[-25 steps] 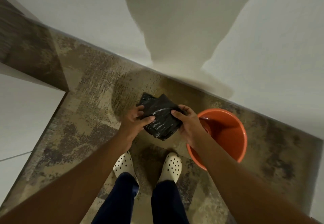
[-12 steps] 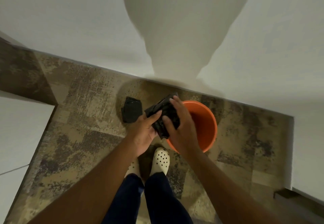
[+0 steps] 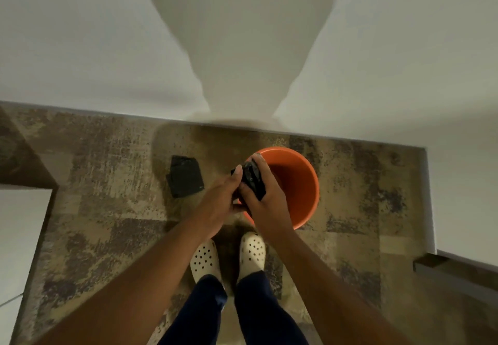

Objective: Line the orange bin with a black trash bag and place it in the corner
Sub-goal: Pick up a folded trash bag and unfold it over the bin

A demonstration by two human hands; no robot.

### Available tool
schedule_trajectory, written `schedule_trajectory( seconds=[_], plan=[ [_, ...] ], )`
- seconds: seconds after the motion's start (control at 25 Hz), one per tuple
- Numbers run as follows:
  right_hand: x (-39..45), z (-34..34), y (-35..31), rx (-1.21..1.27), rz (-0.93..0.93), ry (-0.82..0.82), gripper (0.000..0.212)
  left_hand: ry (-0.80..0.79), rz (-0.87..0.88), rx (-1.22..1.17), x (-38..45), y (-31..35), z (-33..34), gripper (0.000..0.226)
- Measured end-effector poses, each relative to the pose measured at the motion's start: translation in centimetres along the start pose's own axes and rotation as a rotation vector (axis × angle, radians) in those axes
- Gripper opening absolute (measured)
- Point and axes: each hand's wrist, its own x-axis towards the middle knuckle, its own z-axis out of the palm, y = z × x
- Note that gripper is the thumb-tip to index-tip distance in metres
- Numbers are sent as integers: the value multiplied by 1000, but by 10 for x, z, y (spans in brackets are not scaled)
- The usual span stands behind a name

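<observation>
An orange bin (image 3: 299, 182) stands upright and unlined on the patterned floor, close to the white wall. Above its left rim I hold a folded black trash bag (image 3: 252, 180) between both hands. My left hand (image 3: 219, 201) pinches its left side with the thumb up. My right hand (image 3: 265, 201) wraps the bag from the right, fingers over its top. A second folded black bag (image 3: 186, 176) lies flat on the floor to the left of the bin.
A white wall (image 3: 107, 61) runs across the top, with a corner (image 3: 427, 153) to the right of the bin. White panels (image 3: 21, 236) border the floor on the left. My feet in white perforated clogs (image 3: 229, 257) stand just before the bin.
One folded bag came off the bundle and now lies on the floor to the left. Both hands have closed in tighter on the remaining bag, over the bin's left rim.
</observation>
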Motion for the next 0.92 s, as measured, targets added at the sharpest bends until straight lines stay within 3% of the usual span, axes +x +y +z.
schedule_trajectory(
  seconds=[0.2, 0.4, 0.56, 0.68, 0.8, 0.88, 0.92],
  plan=[
    [-3, -37, 11, 295, 67, 86, 41, 112, -9, -3, 14, -8, 7, 52],
    [7, -105, 46, 488, 234, 207, 27, 235, -112, -304, 24, -22, -3, 47],
    [4, -158, 70, 735, 366, 155, 20, 193, -121, -317, 23, -40, -6, 49],
    [2, -175, 79, 778, 408, 115, 19, 212, -63, -270, 26, -50, 9, 39],
    [4, -181, 78, 771, 401, 96, 18, 441, 155, 25, 24, -48, 25, 28],
    [6, -181, 76, 730, 374, 76, 18, 635, 485, 495, 16, -43, 32, 43],
    [7, -180, 74, 698, 364, 59, 19, 582, 651, 720, 12, -38, 39, 46]
  ],
)
